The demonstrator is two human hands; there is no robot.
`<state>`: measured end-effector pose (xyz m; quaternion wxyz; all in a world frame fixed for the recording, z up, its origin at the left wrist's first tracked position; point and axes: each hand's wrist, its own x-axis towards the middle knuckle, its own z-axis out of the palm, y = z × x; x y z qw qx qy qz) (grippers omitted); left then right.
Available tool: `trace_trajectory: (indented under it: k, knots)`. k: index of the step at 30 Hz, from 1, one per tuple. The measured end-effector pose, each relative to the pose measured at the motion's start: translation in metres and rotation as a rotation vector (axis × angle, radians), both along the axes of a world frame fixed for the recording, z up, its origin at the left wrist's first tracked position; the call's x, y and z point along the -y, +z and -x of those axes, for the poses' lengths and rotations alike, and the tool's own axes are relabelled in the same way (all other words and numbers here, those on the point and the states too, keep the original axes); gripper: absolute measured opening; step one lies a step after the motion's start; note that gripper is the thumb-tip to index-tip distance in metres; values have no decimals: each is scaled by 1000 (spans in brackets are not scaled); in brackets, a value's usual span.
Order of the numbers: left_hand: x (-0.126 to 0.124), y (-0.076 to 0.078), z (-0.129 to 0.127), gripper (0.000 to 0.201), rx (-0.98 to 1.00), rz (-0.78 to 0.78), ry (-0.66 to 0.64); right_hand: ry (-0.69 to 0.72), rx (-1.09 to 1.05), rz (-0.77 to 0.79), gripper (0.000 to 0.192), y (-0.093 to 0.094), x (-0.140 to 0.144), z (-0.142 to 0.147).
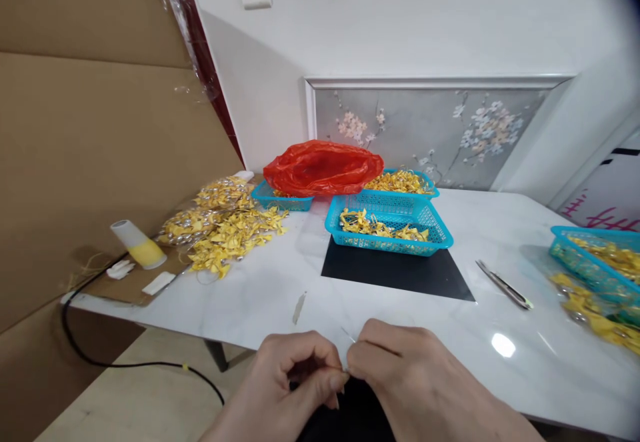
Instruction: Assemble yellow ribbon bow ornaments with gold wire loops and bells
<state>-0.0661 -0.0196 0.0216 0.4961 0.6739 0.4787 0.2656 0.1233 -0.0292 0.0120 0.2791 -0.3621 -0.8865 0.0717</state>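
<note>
Hands are meeting at the near surface (280, 282) edge: left hand (293, 379) and right hand (400, 369) both pinching shut on a thin wire (349, 335), fingertips touching for fine control. Blue basket (390, 225) of yellow pieces is sitting just beyond, within reach.

I see bright, even light; a white glare spot sits on the glossy white marble tabletop (503, 345). Soft shadows fall left. Corners darken and bend; my hands look slightly blurred.
</note>
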Motion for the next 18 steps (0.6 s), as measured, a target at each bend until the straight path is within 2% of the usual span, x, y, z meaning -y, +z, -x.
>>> trace_trajectory:
  k: [6, 9, 13, 18]
  knots:
    - [4, 1, 2, 24, -171, -103, -44, -1, 57, -41, 26, 7, 1, -3]
    - [5, -1, 3, 29, -204, -150, -68, 11, 96, -12, 27, 8, 0, -3]
    - [3, -4, 3, 39, -34, -97, -83, 64, 46, 107, 26, 6, -2, -2]
    - [-4, -13, 5, 45, 252, 77, -21, 30, -299, 251, 26, 0, -1, -1]
